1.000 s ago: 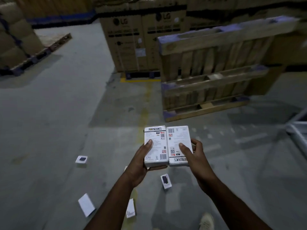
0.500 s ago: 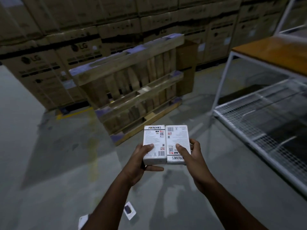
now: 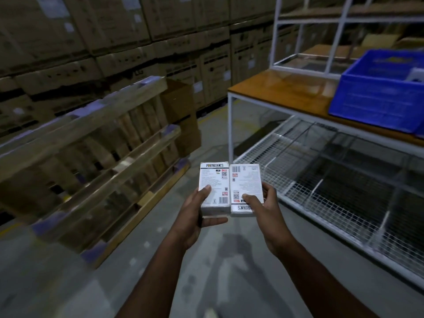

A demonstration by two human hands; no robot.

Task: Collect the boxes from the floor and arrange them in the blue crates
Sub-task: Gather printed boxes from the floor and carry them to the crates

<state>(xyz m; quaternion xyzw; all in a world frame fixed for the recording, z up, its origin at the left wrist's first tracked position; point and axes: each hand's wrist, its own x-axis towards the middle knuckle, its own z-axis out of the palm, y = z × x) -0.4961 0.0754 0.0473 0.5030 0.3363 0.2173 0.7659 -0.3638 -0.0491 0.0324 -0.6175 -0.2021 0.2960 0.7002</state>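
The left hand (image 3: 195,214) grips the left box (image 3: 214,188): the thumb lies on the printed top face, and the fingers curl underneath, one fingertip projecting below the near edge. The right hand (image 3: 263,210) grips the right box (image 3: 246,189): the thumb presses the top face near the "PORTRONICS" lettering, and the fingers wrap the outer long side. Both boxes are white, lie flat with the printed faces up, and touch along their long sides. The lettering on the left box reads upright at the far edge; the lettering on the right box is inverted at the near edge. The boxes are held in the air above the grey floor (image 3: 68,283), just beside the near left corner of the wire shelf (image 3: 321,184).

The wire shelf is the lower level of a white-framed table (image 3: 286,92) with a brown top. The blue crate (image 3: 376,97) stands on the table top at the right, along the near edge, well apart from the boxes. A white item (image 3: 416,75) shows inside the crate at its right side; its type cannot be determined.

A wooden pallet (image 3: 96,161) stands on edge on the floor at the left. Stacked brown cartons (image 3: 114,42) fill the wall behind it.
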